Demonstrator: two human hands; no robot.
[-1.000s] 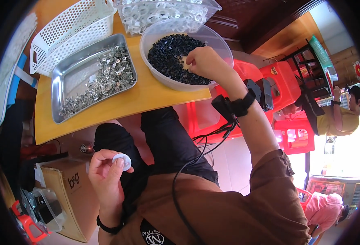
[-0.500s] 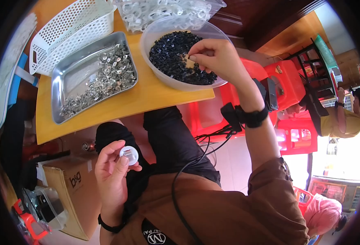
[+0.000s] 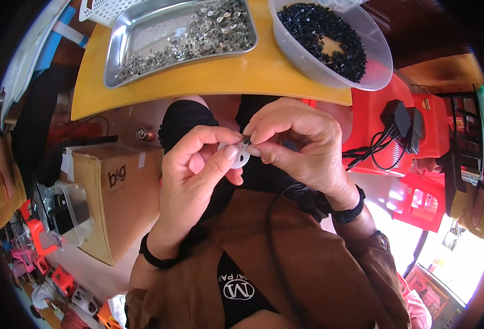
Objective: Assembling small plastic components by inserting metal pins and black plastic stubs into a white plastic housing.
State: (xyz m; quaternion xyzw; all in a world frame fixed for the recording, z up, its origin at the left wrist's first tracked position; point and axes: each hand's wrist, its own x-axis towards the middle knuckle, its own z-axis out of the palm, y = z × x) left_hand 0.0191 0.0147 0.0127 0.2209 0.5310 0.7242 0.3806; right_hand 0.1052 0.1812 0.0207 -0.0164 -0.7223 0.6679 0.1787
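Between thumb and fingers, my left hand (image 3: 201, 164) holds a small round white plastic part (image 3: 242, 158) above my lap. My right hand (image 3: 299, 145) pinches a small black piece (image 3: 246, 140) against the upper edge of that part; the fingertips hide some of it. Both hands meet in front of my knees. On the yellow table beyond them stands a clear plastic bowl (image 3: 382, 68) with many small black pieces (image 3: 321, 41) in it. To its left is a metal tray (image 3: 116, 52) with a heap of small metal pieces (image 3: 214, 33) on its right side and front.
A white perforated basket (image 3: 102, 11) stands behind the tray on the yellow table (image 3: 198, 79). Red plastic stools (image 3: 417, 197) are at my right, with black boxes and cables (image 3: 398, 123) on one. A cardboard box (image 3: 118, 197) stands on the floor at my left. People sit farther off.
My right hand has come from the bowl down to the white part in my left hand. The left hand has risen toward it. The head view has shifted, so the table sits higher.
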